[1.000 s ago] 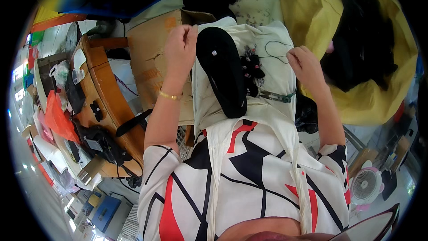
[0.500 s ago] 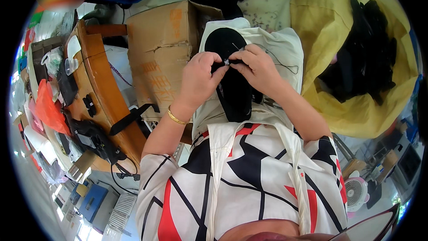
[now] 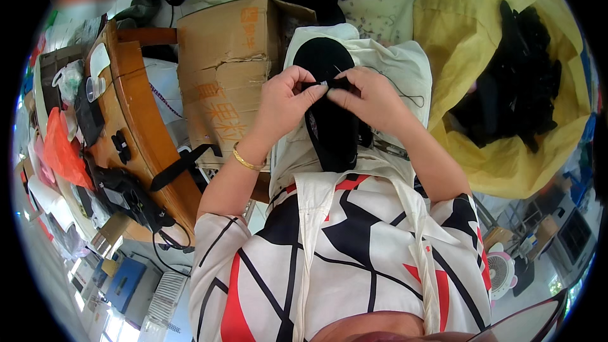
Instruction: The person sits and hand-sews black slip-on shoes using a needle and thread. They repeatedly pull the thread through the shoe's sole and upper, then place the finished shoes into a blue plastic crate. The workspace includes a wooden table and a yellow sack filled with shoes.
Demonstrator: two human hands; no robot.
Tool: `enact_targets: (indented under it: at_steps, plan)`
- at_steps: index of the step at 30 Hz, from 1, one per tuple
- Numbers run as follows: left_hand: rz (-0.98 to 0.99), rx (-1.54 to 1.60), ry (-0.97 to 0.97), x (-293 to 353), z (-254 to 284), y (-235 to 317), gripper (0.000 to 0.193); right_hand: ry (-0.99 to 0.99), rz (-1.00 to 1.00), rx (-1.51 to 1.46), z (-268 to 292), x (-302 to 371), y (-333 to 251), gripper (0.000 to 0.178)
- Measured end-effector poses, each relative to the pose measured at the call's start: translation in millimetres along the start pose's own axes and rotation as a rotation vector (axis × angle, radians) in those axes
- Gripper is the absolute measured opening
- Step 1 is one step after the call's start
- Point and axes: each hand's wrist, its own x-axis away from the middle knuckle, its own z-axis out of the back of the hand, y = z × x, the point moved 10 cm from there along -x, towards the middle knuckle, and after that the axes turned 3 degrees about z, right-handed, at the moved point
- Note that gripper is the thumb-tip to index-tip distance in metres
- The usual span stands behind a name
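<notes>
A black cloth shoe (image 3: 324, 56) lies lengthwise on the white cloth (image 3: 411, 66) over my lap. Across its middle runs a short black fabric strip (image 3: 332, 83) with a small shiny piece at its centre. My left hand (image 3: 285, 98) pinches the strip's left end between thumb and fingers. From the other side, my right hand (image 3: 370, 98) pinches the right end, thumb close to the shiny piece. A thin needle (image 3: 336, 69) sticks up beside my right fingertips; whether they grip it too is unclear. Dark thread (image 3: 405, 93) loops over the cloth to the right.
On the left stand a cardboard box (image 3: 225, 38) and a wooden table (image 3: 136, 98) with a red plastic bag (image 3: 63, 149) and a black strap (image 3: 180, 169). At right, a large yellow sack (image 3: 443, 31) holds black pieces (image 3: 516, 82). A small fan (image 3: 500, 272) is lower right.
My fingers have shifted slightly on the strip, which now lies straighter across the shoe. The needle shows less and sits closer to my right fingers.
</notes>
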Motion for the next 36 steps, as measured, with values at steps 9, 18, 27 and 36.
enact_targets:
  at_steps: [9, 18, 27, 36]
  plan:
    - [0.292, 0.255, -0.098, -10, -6, -10, 0.028, 0.197, 0.222, 0.541, 22, 27, -10, 0.018]
    - [0.267, 0.189, -0.097, -15, -5, -3, 0.026, 0.447, 0.200, -1.277, 8, 9, 0, 0.031]
    - [0.132, 0.253, 0.023, -13, -1, -25, 0.022, 0.425, 0.010, -1.506, -25, 63, 18, 0.043]
    - [0.052, 0.140, -0.030, -11, -2, -21, 0.018, 0.610, 0.381, -0.652, 42, 79, -9, 0.022]
